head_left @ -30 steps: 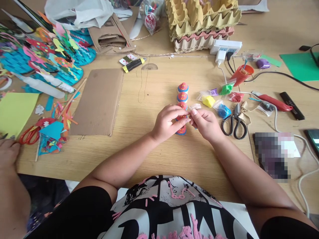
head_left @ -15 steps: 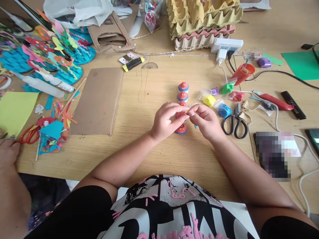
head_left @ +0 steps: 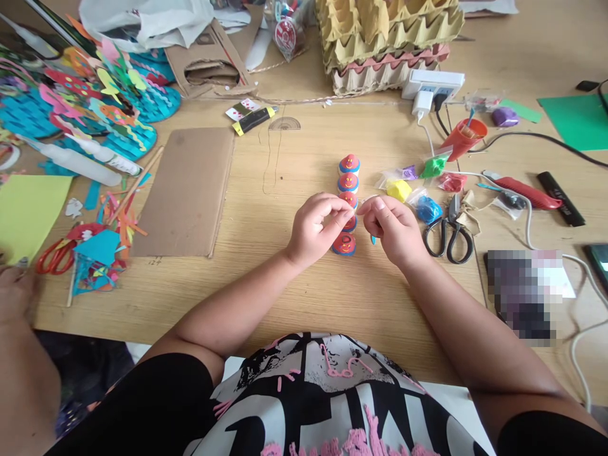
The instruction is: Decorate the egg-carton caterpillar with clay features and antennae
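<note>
Above the middle of the table, my left hand point(head_left: 314, 233) has thumb and forefinger pinched together; whatever lies between the tips is too small to make out. Close by on the right, my right hand point(head_left: 393, 229) is closed, thumb pressed on the bent forefinger, its contents hidden. Below and behind the fingertips runs a row of several small red-and-blue clay figures with yellow smiling faces, from the far figure point(head_left: 349, 163) to the near figure point(head_left: 344, 244). My hands partly cover the middle ones. A thin blue tip point(head_left: 373, 240) shows beside my right hand.
Scissors point(head_left: 449, 234) and bagged clay lumps, including a yellow lump point(head_left: 399, 190), lie right of my hands. Farther right are a phone point(head_left: 517, 297) and cables. Cardboard point(head_left: 183, 193) lies left, egg trays point(head_left: 387, 38) behind. Another person's hand point(head_left: 16, 288) rests at the left edge.
My two hands have parted slightly, so a gap shows between their fingertips. The right fingers have curled in more, and more of the middle figures is visible.
</note>
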A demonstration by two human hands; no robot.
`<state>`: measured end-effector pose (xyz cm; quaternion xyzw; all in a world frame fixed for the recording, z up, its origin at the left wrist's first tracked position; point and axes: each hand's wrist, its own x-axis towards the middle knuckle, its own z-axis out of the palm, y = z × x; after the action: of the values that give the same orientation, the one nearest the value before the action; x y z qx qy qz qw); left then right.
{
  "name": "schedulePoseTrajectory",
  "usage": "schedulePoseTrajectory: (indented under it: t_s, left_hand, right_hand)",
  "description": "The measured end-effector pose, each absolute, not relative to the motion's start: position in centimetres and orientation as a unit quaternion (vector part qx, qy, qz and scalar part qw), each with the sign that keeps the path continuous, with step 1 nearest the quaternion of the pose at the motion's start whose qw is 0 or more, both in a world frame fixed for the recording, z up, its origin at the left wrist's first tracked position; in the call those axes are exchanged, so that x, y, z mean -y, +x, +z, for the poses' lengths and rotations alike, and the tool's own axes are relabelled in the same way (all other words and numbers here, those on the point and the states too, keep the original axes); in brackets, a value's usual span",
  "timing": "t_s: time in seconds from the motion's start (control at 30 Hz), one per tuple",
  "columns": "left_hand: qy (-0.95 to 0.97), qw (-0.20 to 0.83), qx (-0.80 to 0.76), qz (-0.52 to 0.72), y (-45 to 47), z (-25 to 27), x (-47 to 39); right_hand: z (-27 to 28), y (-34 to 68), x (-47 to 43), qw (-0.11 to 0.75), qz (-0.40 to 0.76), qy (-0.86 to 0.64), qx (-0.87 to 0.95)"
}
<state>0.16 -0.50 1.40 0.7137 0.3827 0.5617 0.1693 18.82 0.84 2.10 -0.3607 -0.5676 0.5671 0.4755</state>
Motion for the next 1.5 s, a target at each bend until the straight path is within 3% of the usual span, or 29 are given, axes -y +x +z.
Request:
schedulePoseTrajectory:
  t_s: [0.47, 0.87, 1.0, 1.17, 1.5]
  left_hand:
    - [0.676, 0.281, -0.436, 0.524, 0.5, 2.3, 1.0]
    - [0.631, 0.357, -0.434, 0.535, 0.6, 1.8, 1.0]
    - [0.609, 0.36, -0.453, 0.542, 0.5, 1.8, 0.9]
    - [0.602, 0.359, -0.462, 0.543, 0.5, 1.7, 0.8]
    - [0.602, 0.357, -0.455, 0.55, 0.4, 1.6, 0.7]
  right_hand:
    - [3.4, 18.2, 0.3, 0.432, 0.549, -0.355, 0.622]
    - [3.3, 18.1, 0.3, 0.47, 0.537, -0.382, 0.587]
    - [3.2, 18.5, -0.1, 0.493, 0.543, -0.377, 0.566]
    - [3.0, 19.0, -0.5, 0.457, 0.517, -0.404, 0.6]
    - [2.4, 19.1, -1.0, 0.462, 0.577, -0.389, 0.55]
